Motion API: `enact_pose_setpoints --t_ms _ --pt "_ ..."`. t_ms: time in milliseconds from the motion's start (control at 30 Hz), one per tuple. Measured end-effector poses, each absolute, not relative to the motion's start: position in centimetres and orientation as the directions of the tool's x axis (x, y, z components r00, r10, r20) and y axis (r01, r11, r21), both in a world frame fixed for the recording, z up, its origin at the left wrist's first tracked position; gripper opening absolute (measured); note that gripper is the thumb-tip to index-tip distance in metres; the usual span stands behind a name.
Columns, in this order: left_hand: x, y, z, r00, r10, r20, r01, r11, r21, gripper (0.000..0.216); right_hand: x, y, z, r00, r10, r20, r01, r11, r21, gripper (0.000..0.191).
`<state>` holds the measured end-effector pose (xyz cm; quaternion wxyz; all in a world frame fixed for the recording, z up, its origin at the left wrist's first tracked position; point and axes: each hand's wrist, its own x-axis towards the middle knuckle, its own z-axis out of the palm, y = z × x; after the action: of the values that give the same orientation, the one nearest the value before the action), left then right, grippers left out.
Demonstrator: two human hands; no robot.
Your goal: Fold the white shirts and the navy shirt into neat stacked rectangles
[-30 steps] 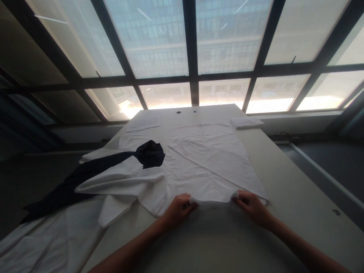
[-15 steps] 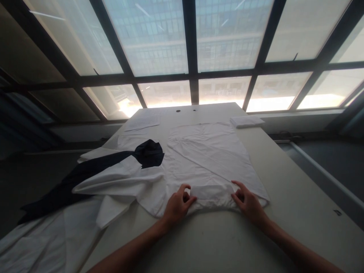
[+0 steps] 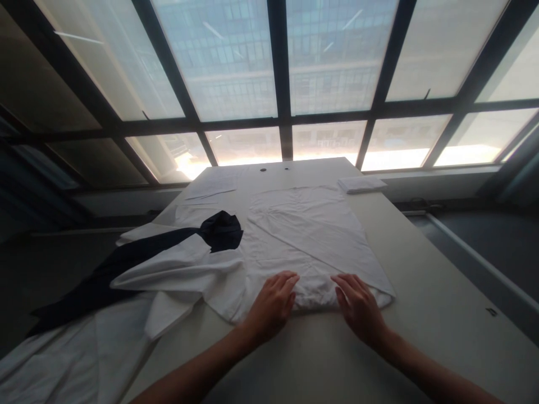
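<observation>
A white garment (image 3: 311, 235) lies spread on the table, its near edge folded over in a crumpled strip. My left hand (image 3: 275, 300) rests on the left part of that strip, fingers stretched forward and palm down. On the right part, my right hand (image 3: 357, 306) lies the same way, its fingers extended over the cloth. Neither hand grips the fabric. To the left, white sleeve-like cloth (image 3: 181, 269) spreads out from the garment. A dark navy strip of cloth with a bunched end (image 3: 221, 230) lies across it.
The white table (image 3: 421, 292) reaches to the large windows. Papers (image 3: 214, 182) lie at its far left, and a folded white cloth (image 3: 361, 184) sits at the far right. More white fabric (image 3: 76, 359) hangs over the left edge. A small dark mark (image 3: 491, 312) is at the right.
Both hands have gone from pinching the garment's near edge to lying flat on it with fingers extended. The raised fold there now lies flatter. The view has shifted slightly.
</observation>
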<state>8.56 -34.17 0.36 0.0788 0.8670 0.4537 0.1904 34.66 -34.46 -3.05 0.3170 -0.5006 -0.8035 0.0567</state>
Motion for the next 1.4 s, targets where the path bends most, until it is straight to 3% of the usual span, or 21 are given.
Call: enact_pose_setpoints --t_ms 133,367,667,967,1167,1300,1400 --pt "12.2 -33.4 -1.1 0.68 0.715 0.161 0.695 -0.699 0.167 0.051 30.9 -34.4 -4.2 -0.402 0.814 0.419 0.8 0.535 -0.273 0.051" --pt "11.2 -32.4 -5.5 0.667 0.733 0.134 0.728 -0.679 0.088 0.064 31.7 -33.0 -7.3 -0.496 0.831 0.251 0.833 0.537 -0.132 0.058" --pt "7.3 -33.9 -5.2 0.633 0.768 0.097 0.764 -0.64 0.086 0.069 34.1 -32.3 -6.2 -0.547 0.819 0.173 0.814 0.569 -0.121 0.068" --pt "3.6 -35.4 -5.5 0.551 0.827 0.109 0.829 -0.558 0.045 0.07 34.9 -32.2 -6.8 -0.547 0.814 0.196 0.805 0.575 -0.146 0.068" --pt "3.2 -35.1 -3.7 0.504 0.861 0.072 0.842 -0.508 0.181 0.063 34.7 -32.5 -6.1 -0.523 0.828 0.203 0.798 0.559 -0.225 0.06" --pt "5.5 -34.4 -0.5 0.487 0.862 0.143 0.825 -0.508 0.247 0.053 33.8 -33.2 -4.8 -0.434 0.842 0.319 0.799 0.524 -0.296 0.049" --pt "8.7 -33.5 0.4 0.567 0.807 0.168 0.765 -0.591 0.257 0.05 32.4 -33.8 -4.2 -0.426 0.813 0.398 0.78 0.553 -0.295 0.053"
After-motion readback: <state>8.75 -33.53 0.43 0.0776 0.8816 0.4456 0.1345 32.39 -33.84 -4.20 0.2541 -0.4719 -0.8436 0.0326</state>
